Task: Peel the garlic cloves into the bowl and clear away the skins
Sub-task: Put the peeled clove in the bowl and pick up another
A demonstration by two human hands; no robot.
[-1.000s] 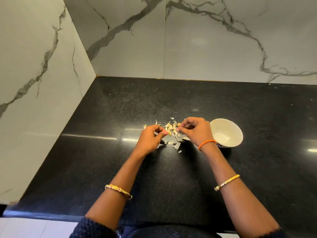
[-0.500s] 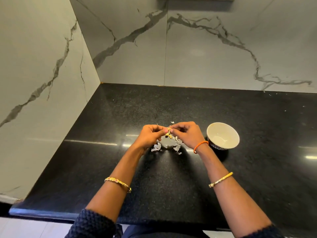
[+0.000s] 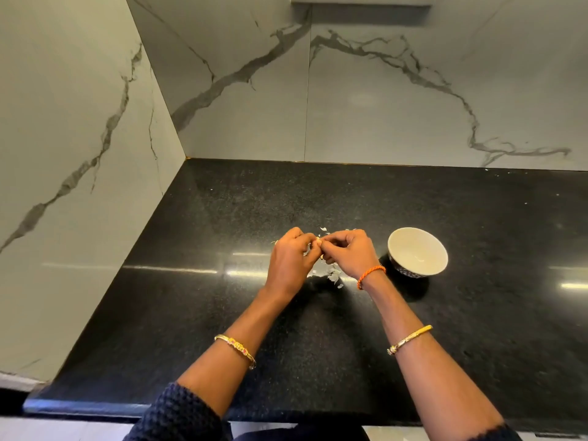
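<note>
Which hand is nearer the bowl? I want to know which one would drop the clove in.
Right. The right hand sits just beside the bowl, apart from it; the left hand lies farther off, beyond the right hand.

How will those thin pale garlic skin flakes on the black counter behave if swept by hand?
The thin pale garlic skin flakes look papery, so probably very light and floppy. They may scatter or cling rather than slide neatly across the glossy black counter.
</note>
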